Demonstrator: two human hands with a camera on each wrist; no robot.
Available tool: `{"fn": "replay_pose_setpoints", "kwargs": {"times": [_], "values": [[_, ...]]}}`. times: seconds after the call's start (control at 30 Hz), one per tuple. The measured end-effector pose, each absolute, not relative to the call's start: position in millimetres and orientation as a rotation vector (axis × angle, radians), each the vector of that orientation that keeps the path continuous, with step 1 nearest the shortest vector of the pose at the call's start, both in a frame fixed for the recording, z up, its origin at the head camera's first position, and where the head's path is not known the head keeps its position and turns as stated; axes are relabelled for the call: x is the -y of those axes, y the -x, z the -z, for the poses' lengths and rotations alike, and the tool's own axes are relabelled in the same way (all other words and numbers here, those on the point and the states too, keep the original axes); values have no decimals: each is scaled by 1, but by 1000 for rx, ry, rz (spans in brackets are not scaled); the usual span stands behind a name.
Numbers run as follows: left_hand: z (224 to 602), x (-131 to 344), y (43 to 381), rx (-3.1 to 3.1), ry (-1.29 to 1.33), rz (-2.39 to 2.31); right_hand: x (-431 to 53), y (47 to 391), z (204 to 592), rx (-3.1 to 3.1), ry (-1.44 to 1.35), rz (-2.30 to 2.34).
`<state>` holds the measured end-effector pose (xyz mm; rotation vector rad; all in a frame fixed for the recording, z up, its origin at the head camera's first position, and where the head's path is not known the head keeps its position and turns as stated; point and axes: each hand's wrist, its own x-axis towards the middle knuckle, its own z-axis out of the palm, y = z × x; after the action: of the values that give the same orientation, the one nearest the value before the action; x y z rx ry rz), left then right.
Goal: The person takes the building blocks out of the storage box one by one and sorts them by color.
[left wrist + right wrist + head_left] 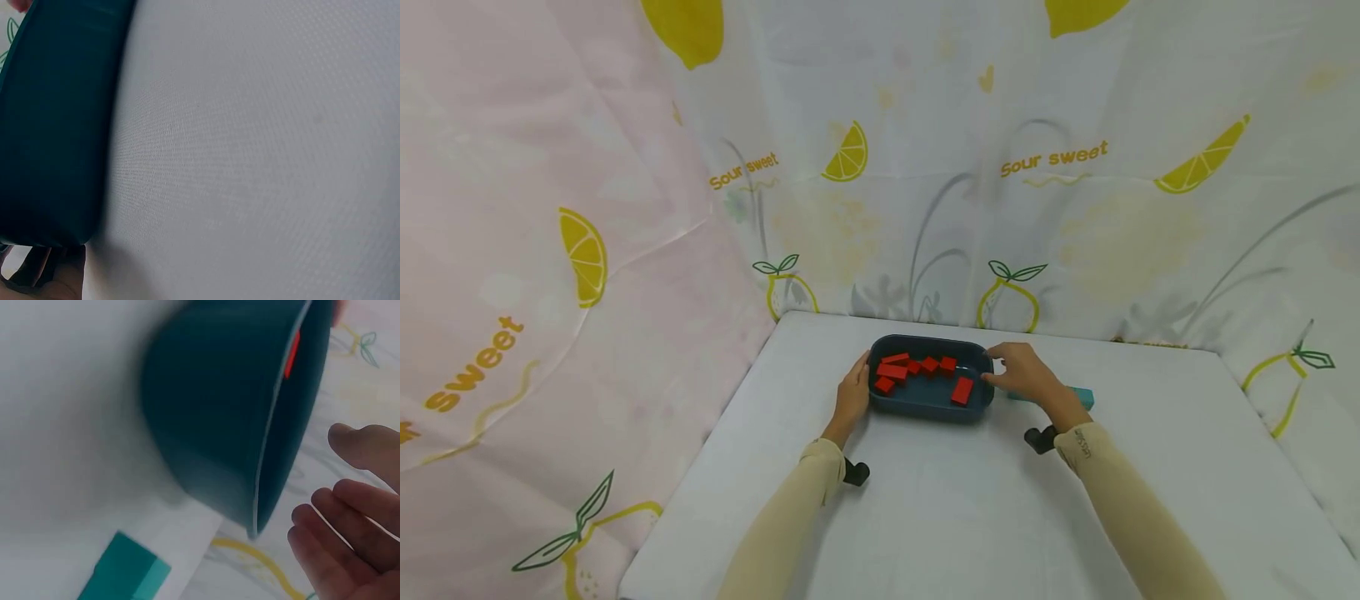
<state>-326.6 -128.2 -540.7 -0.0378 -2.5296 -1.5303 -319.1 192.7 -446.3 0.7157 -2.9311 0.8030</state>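
A dark blue-green rectangular tray [928,410] sits toward the back of the white table. Inside are several red blocks [962,391], most grouped at its left and back, with one apart at the right. My left hand [852,395] touches the tray's left end, its fingers extended along the side; the left wrist view shows only part of it at the lower corner. Beside the tray's right end is my right hand [1026,372]. In the right wrist view its thumb and fingers are spread, with a gap between them and the tray's rim [255,506].
A teal block [1084,397] lies on the table [940,517], partly hidden behind the right wrist. Patterned cloth [895,242] with lemon prints hangs along the back and sides of the table. Each wrist wears a black mount [856,473].
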Motion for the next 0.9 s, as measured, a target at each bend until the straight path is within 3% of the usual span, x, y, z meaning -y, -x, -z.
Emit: {"fn": "replay_pose_setpoints", "kwargs": {"times": [0.33,0.9], "values": [[540,128,325,2534,29,1539,-149,321,465,2956,-769,-809],[536,129,325,2534,49,1559,-131,337,487,3170,-688,-462]]}}
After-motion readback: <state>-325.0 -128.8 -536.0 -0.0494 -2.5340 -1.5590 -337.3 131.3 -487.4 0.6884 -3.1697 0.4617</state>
